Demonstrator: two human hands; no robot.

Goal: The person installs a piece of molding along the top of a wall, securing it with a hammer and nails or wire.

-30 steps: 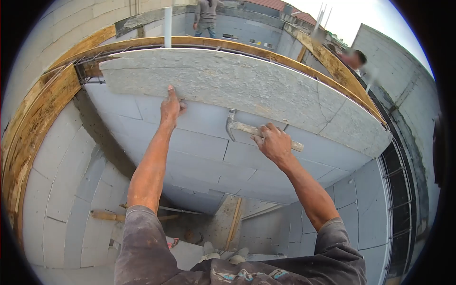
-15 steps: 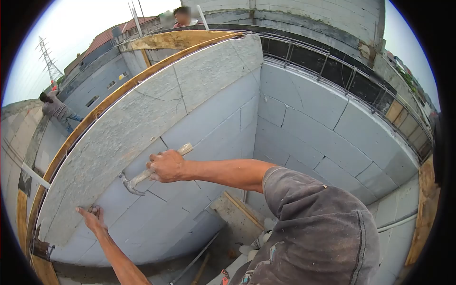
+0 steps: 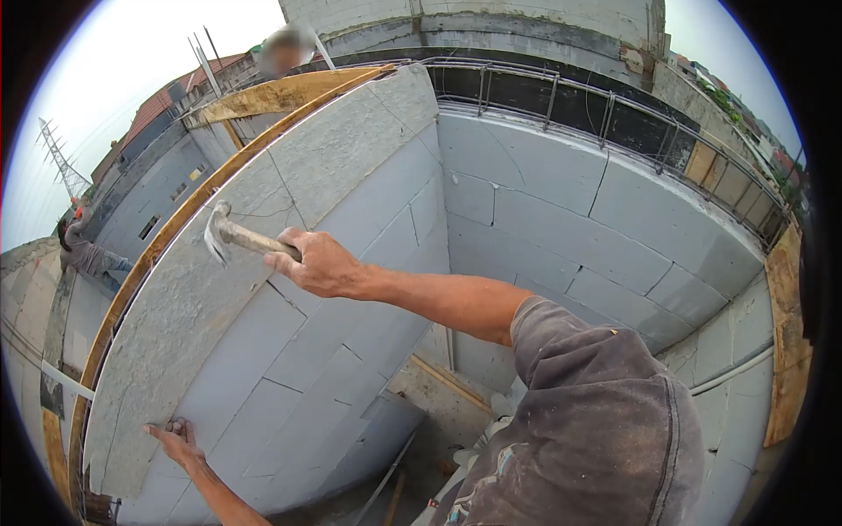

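Observation:
My right hand (image 3: 320, 261) grips the wooden handle of a claw hammer (image 3: 230, 233), its steel head raised against the grey fibre board (image 3: 254, 219). The board stands on edge along the top of the block wall (image 3: 351, 298), backed by a wooden plank (image 3: 263, 95). My left hand (image 3: 178, 440) presses its fingers on the board's lower edge at the bottom left, pinching something small that I cannot make out.
A second block wall (image 3: 579, 219) meets the first at a corner, topped by rebar cages (image 3: 561, 96). Two other people stand beyond the wall, one at top (image 3: 281, 48), one at far left (image 3: 83, 254). Timber and rods lie on the floor below (image 3: 395, 482).
My right hand has swung the hammer up from low on the board to high against it. The view has shifted slightly; my left hand stays on the board's edge.

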